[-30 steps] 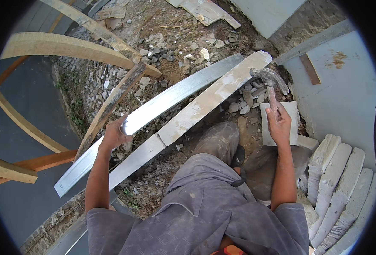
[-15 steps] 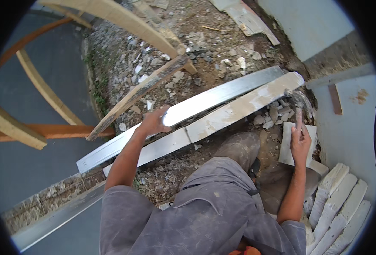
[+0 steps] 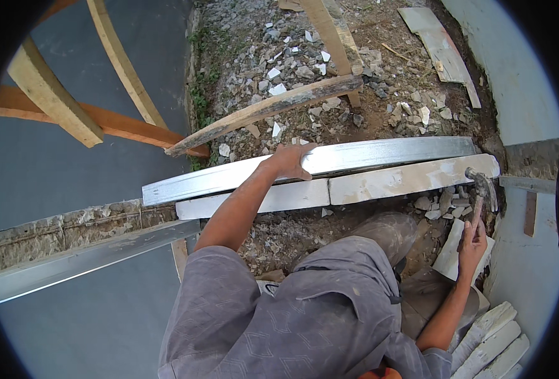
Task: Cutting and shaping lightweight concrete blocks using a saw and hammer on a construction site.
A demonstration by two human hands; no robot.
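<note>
The left hand (image 3: 291, 162) grips a long, silver metal bar (image 3: 387, 151) lying along the far side of a pale, mortar-smeared block row (image 3: 399, 181). At right, the right hand (image 3: 473, 240) holds a steel-headed claw hammer (image 3: 479, 208) by its handle, near the row's right end.

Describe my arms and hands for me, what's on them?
Your left hand and right hand are bare, without gloves. No cuffs cover the forearms. Your grey shirt has loose, short sleeves and faint angular line markings.
</note>
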